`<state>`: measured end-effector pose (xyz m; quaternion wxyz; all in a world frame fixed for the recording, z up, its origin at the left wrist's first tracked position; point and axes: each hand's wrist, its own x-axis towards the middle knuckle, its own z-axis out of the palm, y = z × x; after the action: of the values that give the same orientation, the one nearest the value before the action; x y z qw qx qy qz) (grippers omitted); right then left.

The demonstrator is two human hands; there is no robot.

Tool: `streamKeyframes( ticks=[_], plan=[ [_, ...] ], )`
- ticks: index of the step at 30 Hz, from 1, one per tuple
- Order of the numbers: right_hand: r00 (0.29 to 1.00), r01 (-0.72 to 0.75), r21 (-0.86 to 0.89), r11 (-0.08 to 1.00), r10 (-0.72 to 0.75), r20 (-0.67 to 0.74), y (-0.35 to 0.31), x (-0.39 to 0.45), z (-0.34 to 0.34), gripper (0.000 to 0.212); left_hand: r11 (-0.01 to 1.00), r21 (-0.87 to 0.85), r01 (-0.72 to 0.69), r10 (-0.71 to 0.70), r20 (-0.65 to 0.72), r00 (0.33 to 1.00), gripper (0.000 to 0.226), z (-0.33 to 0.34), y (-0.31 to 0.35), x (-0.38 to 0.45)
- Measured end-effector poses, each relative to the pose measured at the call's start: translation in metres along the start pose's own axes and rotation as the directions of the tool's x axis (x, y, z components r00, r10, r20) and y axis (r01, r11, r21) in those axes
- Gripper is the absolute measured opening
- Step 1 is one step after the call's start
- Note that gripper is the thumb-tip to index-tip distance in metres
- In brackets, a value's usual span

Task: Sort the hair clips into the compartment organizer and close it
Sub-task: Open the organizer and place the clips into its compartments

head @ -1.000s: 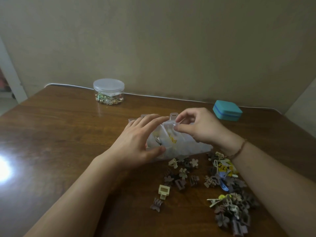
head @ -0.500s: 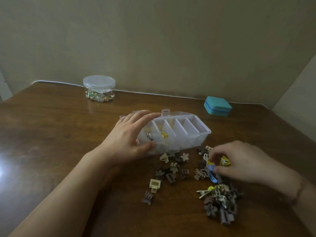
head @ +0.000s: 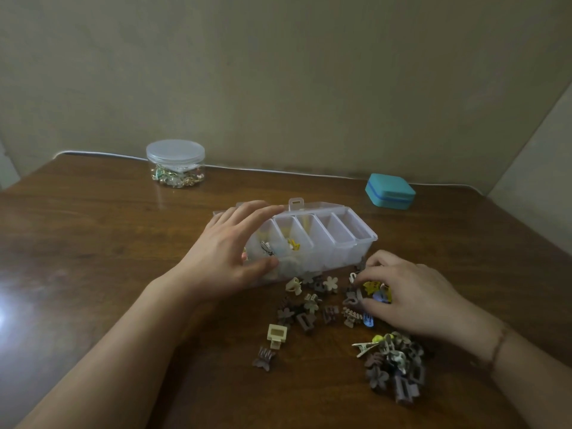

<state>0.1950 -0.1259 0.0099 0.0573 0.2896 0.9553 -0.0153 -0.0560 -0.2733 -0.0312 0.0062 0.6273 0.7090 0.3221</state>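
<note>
Head view: at frame centre the clear compartment organizer (head: 325,239) sits on the wooden table (head: 93,243), lid open. Left hand (head: 226,255) grips its left end, fingers spread over the top, thumb against the front wall. Right of centre, the right hand (head: 411,298) rests on scattered hair clips (head: 312,301), fingers curled around a yellow clip (head: 371,287). Upper left stands a lidded jar (head: 175,164); upper right a teal case (head: 390,191).

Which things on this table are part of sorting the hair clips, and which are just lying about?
In the job:
compartment organizer
loose hair clips
left hand holding the organizer
right hand over the clips

Lying about:
lidded clear jar
teal case
</note>
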Motion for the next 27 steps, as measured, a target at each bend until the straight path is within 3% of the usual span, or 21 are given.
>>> streamKeyframes(
  ticks=[5, 12, 15, 20, 23, 27],
  plan=[
    [0.992, -0.024, 0.054, 0.998, 0.030, -0.124, -0.009, 0.009, 0.005, 0.028, 1.000, 0.005, -0.002, 0.002, -0.004, 1.000, 0.072, 0.000, -0.001, 0.000],
    [0.988, -0.087, 0.092, 0.992, 0.098, -0.118, -0.018, 0.015, 0.010, 0.034, 1.000, 0.009, -0.007, 0.007, -0.012, 1.000, 0.072, 0.000, -0.001, 0.000],
    [0.976, -0.116, 0.248, 0.962, 0.157, -0.152, -0.017, 0.015, -0.007, 0.032, 1.000, 0.013, -0.011, 0.011, -0.016, 1.000, 0.073, 0.000, 0.000, 0.000],
    [0.951, 0.063, 0.579, 0.813, 0.127, -0.282, -0.037, 0.044, -0.046, 0.030, 1.000, 0.004, 0.002, -0.002, 0.006, 1.000, 0.075, -0.001, -0.001, 0.000],
    [0.965, 0.088, 0.645, 0.759, 0.095, -0.244, -0.056, 0.074, -0.051, 0.031, 1.000, 0.019, -0.009, 0.009, 0.004, 1.000, 0.074, -0.002, -0.002, 0.000],
    [0.979, 0.075, 0.641, 0.764, 0.065, -0.192, -0.053, 0.088, -0.045, 0.024, 1.000, 0.013, -0.006, 0.006, 0.005, 1.000, 0.074, -0.002, -0.002, 0.000]
  ],
)
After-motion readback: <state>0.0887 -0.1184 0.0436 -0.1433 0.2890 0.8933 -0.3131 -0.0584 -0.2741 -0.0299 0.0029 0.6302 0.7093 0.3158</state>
